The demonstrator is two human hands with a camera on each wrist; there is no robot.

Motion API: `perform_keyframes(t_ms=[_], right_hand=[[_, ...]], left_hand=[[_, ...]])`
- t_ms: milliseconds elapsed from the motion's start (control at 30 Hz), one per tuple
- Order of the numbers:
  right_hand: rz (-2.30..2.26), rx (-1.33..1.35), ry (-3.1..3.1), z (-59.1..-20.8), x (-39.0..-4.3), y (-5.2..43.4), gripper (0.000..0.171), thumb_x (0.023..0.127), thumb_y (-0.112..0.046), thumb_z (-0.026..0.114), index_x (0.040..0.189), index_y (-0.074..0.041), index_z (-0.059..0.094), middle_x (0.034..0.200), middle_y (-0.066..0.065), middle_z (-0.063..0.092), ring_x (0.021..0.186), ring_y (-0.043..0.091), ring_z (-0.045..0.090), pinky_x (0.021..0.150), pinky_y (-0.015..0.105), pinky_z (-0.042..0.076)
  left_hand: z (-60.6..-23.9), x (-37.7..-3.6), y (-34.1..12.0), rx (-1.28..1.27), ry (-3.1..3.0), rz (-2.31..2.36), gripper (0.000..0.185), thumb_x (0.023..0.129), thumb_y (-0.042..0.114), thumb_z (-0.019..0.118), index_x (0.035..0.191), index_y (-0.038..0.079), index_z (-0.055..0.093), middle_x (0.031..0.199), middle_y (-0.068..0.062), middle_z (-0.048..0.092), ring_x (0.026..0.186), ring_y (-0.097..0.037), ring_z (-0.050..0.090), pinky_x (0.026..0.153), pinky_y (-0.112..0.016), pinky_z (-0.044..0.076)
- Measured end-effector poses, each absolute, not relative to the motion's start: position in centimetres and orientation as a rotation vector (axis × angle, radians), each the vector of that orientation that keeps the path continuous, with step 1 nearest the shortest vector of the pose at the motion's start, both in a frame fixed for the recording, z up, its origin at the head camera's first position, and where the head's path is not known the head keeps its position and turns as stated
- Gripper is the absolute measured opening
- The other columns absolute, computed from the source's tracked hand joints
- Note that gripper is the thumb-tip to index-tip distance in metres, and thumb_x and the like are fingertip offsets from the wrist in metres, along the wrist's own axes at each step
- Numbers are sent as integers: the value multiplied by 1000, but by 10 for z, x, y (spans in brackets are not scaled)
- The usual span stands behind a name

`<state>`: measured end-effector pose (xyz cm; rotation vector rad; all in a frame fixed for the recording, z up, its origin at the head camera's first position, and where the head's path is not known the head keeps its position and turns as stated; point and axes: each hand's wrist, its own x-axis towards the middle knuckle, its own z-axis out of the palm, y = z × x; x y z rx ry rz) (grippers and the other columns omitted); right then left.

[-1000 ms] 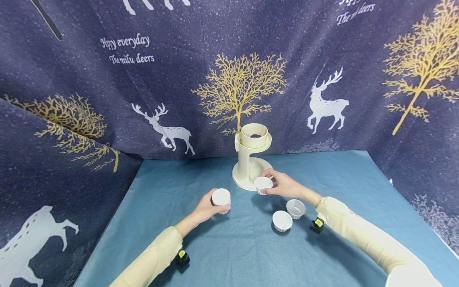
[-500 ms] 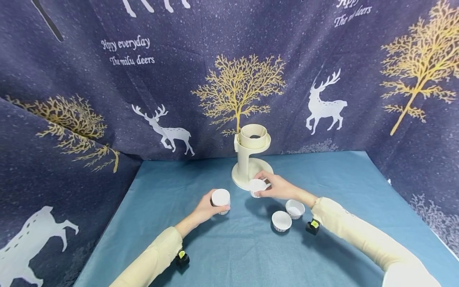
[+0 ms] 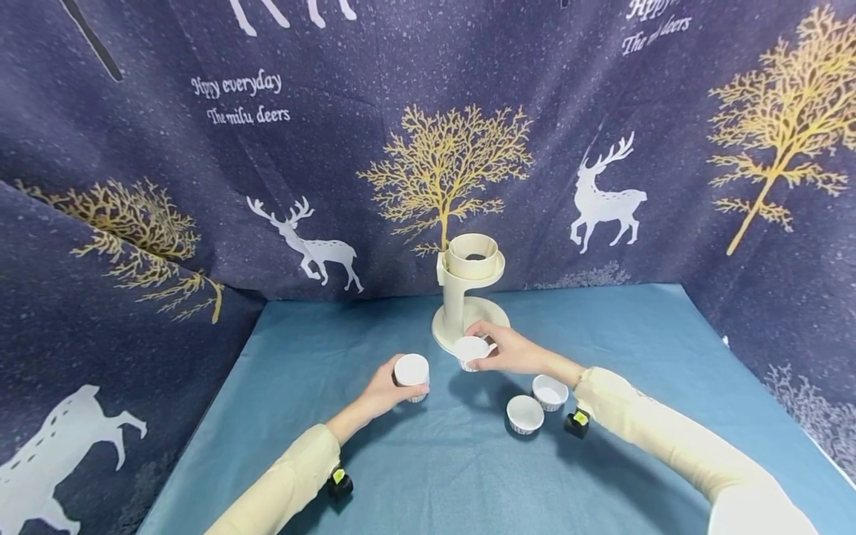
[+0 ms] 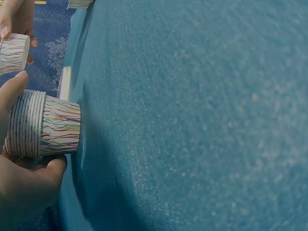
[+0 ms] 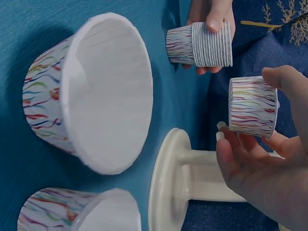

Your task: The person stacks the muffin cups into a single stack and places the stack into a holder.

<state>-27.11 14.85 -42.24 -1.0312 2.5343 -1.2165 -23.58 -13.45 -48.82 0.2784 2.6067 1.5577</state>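
Head view: hands meet over the blue tablecloth (image 3: 435,475). The left hand (image 3: 384,388) curls round a stack of paper cups (image 3: 412,374) standing on the cloth. The right hand (image 3: 511,349) pinches a single cup (image 3: 471,351) between thumb and fingertips, held clear of the cloth just in front of the cream stand (image 3: 466,293).
Loose cups: two more cups (image 3: 524,413) sit upright on the cloth, just below the right wrist, close together but apart.
Left wrist view: the left hand (image 4: 21,180) wraps thumb over and fingers under the stack of paper cups (image 4: 43,125), whose ribbed rims show many cups nested. The single cup (image 4: 13,52) hangs beyond the thumb, near but not touching.
Right wrist view: the right hand (image 5: 269,168) holds the single cup (image 5: 252,106) lightly by its wall, fingers (image 5: 231,144) only half curled. The stack of paper cups (image 5: 199,44) lies past the fingertips, and the stand (image 5: 192,180) is beside the palm.
Doing it well: the thin pleated wall probably crushes easily, so a light pinch suits it.
Stack: the left hand's firm wrap should keep it from tipping or sliding.
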Motion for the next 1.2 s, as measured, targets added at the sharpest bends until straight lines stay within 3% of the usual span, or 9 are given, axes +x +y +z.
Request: perform_keyframes(t_ms=[367,533,800,900,1200], right_hand=[[-1186,-1182,2480,-422,-272,127,46,81,-20,77,119,-7,54,113,11,62,101,20,58,81,51,53],[-1139,-1274,2477,-421,-273,118,45,82,-22,76,121,-8,56,113,6,63,98,17,57,81,45,54],[-1150,-1324,2463,-416,-273,103,46,85,-21,73,125,-9,56,116,7,63,97,22,59,81,50,53],[-1124,-1344,2495,-417,-273,97,46,86,-23,73,126,-10,56,116,4,63,96,18,58,80,45,54],[-1083,-1362,2485,-417,-272,77,43,88,-25,70,126,-8,55,117,4,63,97,16,56,79,38,52]], left_hand=[[-485,-235,-134,294,2601,1571,60,73,25,85,124,8,57,113,-9,65,103,-22,60,87,-37,48],[-484,-235,-134,329,2634,1520,59,75,27,84,124,9,57,113,-9,65,102,-22,60,86,-38,48],[-485,-235,-135,360,2592,1543,63,77,27,82,131,15,51,120,-7,60,105,-22,58,86,-38,48],[-482,-232,-135,366,2573,1566,65,78,24,82,134,16,48,122,-8,58,103,-21,58,82,-35,49],[-459,-219,-131,411,2529,1609,60,82,12,77,134,8,46,121,-13,59,101,-23,59,79,-34,49]])
